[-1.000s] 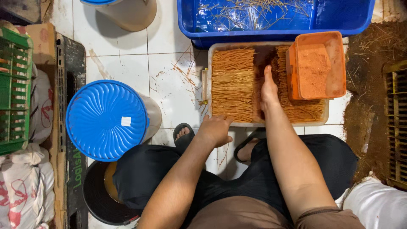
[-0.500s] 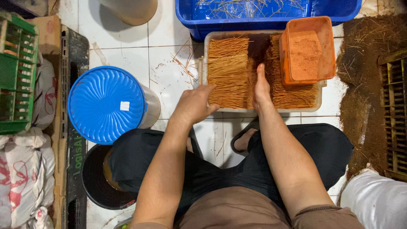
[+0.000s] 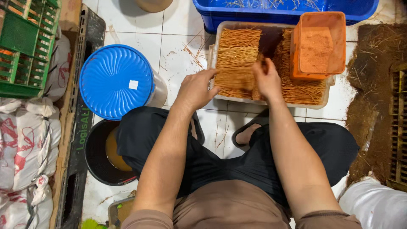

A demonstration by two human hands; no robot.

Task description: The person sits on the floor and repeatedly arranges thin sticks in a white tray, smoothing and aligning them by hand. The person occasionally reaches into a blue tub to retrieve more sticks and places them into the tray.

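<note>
While both hands work at the near edge of the shallow beige plastic tray [image 3: 326, 99], the left hand [image 3: 196, 88] rests its loosely spread fingers [image 3: 210, 74] against the left bundle of thin tan-orange sticks [image 3: 237, 55]. The right hand [image 3: 267, 78] curls its fingers together around sticks in the gap between the bundles. Beyond sits an orange plastic tub of powder [image 3: 319, 44], overlapping the right bundle.

Head camera looks straight down, close over the lap.
</note>
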